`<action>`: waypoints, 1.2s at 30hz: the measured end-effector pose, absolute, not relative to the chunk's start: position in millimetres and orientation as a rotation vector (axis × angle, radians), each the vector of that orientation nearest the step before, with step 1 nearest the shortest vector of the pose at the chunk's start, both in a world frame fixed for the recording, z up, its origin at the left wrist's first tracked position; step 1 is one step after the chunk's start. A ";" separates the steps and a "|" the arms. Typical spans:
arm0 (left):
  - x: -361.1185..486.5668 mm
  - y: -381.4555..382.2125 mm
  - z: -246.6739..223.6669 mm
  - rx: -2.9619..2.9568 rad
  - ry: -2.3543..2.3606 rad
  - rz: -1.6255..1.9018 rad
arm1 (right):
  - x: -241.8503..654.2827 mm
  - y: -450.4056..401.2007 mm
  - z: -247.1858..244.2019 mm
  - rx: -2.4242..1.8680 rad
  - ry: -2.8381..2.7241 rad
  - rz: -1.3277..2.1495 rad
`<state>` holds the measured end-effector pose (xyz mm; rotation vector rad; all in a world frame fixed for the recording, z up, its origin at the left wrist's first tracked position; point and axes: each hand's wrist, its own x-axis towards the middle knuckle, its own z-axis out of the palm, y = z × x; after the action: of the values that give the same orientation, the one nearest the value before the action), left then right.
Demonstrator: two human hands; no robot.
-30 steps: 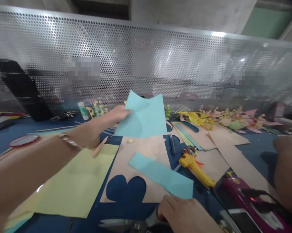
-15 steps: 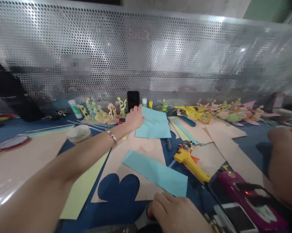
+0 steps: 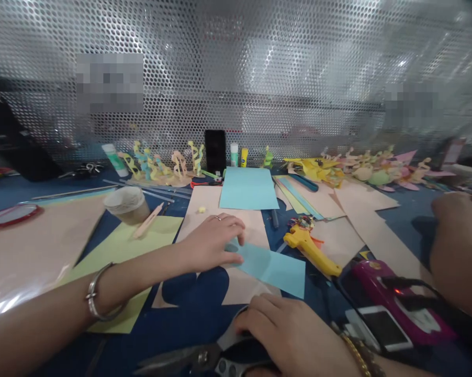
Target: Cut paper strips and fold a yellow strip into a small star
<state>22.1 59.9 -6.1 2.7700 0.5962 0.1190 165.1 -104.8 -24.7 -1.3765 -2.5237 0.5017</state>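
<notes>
My left hand [image 3: 214, 242], a ring on one finger, reaches over the left end of a light blue paper strip [image 3: 277, 266]. Its thumb and fingers are apart around that end; whether they touch the strip is hard to see. Fingers of my right hand [image 3: 285, 330] are wrapped round the handle of scissors [image 3: 199, 357], whose blades point left near the front edge. A larger light blue sheet [image 3: 249, 189] lies farther back. Under both blue pieces is pale pink paper [image 3: 204, 201] with a rounded, petal-like cutout at its front.
A yellow glue gun [image 3: 312, 252], a purple power strip [image 3: 403, 301] and a white phone [image 3: 385, 327] lie right. Another person's hand [image 3: 459, 230] is at the right edge. A paper cup [image 3: 126, 205] stands left. Paper figures [image 3: 153, 165] and a black phone [image 3: 215, 149] line the back.
My left hand has let go of the larger blue sheet, now lying flat at the back, and come forward to the blue strip. My right hand stays at the scissors.
</notes>
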 end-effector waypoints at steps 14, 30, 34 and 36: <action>34.9 66.0 11.0 2.636 0.534 -0.051 | 164.0 -107.5 -35.4 -1.171 -2.483 0.325; -2.3 77.7 33.2 2.509 0.901 0.650 | 166.5 -97.4 3.0 -1.259 -2.508 0.346; -32.8 72.5 50.9 2.369 1.140 1.041 | 171.4 -78.6 13.7 -1.407 -2.330 0.278; -42.6 62.2 51.5 2.321 1.192 1.114 | 174.4 -62.0 12.0 -1.519 -2.290 0.205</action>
<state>-42.6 62.2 51.5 2.3213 1.1915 1.1139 174.4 -62.0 12.0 -1.5187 -2.2898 0.2047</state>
